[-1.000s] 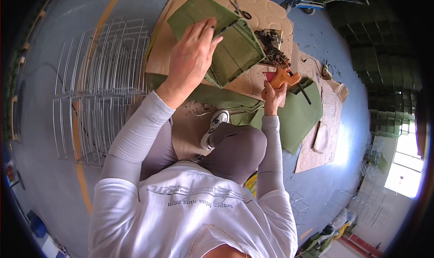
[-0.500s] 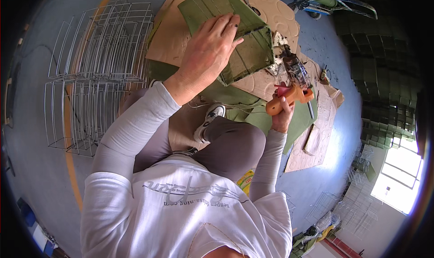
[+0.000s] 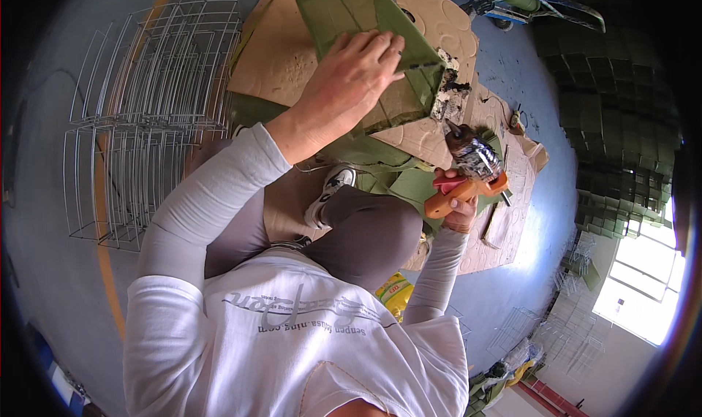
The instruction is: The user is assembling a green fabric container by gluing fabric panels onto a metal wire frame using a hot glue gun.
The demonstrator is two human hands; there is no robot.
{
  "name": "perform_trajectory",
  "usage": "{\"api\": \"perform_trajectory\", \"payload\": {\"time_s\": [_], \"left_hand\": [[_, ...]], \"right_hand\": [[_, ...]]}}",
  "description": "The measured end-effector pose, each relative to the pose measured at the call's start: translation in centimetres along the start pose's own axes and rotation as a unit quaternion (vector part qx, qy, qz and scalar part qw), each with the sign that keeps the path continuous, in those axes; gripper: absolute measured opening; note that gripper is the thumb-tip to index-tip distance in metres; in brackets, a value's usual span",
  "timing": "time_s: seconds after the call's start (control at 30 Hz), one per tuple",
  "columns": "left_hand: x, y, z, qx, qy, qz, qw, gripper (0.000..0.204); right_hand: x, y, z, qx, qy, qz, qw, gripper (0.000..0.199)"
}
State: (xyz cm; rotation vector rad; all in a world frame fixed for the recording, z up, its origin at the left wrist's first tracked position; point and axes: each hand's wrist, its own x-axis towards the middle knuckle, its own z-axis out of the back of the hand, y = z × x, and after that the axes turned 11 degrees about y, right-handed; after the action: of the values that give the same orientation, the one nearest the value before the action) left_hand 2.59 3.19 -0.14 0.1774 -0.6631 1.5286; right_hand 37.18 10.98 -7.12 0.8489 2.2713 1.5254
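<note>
Lifted higher since earlier, the orange-handled glue gun [image 3: 468,176] is gripped in the right hand [image 3: 459,206], nozzle aimed up-left; left hand [image 3: 347,88] fingers are pressed flat on the green foam block [image 3: 369,44]

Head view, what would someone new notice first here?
The left hand presses flat on a green block lying on cardboard at the top centre. Right of it, the right hand grips an orange glue gun, nozzle toward the block. Wire racks lie stacked on the floor at the left.
</note>
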Motion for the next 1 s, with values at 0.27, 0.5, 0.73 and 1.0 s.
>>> {"api": "perform_trajectory", "payload": {"time_s": [0.27,0.5,0.73,1.0], "left_hand": [[0.6,-0.6,-1.1,-0.006,0.091,-0.079,0.993,0.042],[0.8,-1.1,-1.1,-0.002,0.141,-0.081,0.987,0.044],[0.0,-0.8,-1.9,0.016,0.138,-0.082,0.987,0.046],[-0.5,0.6,-2.0,0.012,0.084,-0.071,0.994,0.048]], "right_hand": [[-1.0,2.8,-1.7,-0.049,0.057,-0.060,0.995,0.067],[-1.7,3.2,-2.4,-0.050,0.030,-0.132,0.990,0.048],[-0.6,2.6,-4.1,-0.186,0.021,-0.219,0.958,0.046],[1.6,2.2,-6.4,-0.236,0.034,-0.220,0.946,0.040]]}}
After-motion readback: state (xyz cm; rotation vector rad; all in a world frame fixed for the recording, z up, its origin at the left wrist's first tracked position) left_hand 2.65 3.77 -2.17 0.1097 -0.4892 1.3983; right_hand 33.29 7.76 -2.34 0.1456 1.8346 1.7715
